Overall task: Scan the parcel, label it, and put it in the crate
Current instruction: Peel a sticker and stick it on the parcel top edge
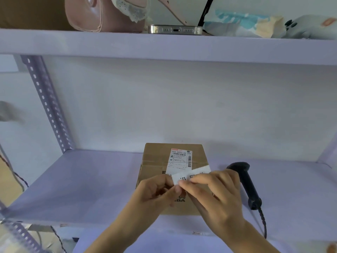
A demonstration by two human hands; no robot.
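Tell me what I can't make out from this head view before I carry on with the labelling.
- Crate: not in the head view at all.
- White label: its print is partly covered by the right hand and left hand.
- Whether the label's backing is off: hidden by fingers.
- Parcel: near top face hidden behind both hands.
- Shipping label: small print too small to read.
- Scanner: cable cut off low in the view.

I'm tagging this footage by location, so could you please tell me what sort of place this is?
Probably a small parcel-handling or packing station on a storage rack. A cardboard parcel with a shipping label sits on the shelf, a handheld barcode scanner lies beside it, and both hands hold a white sticker over it.
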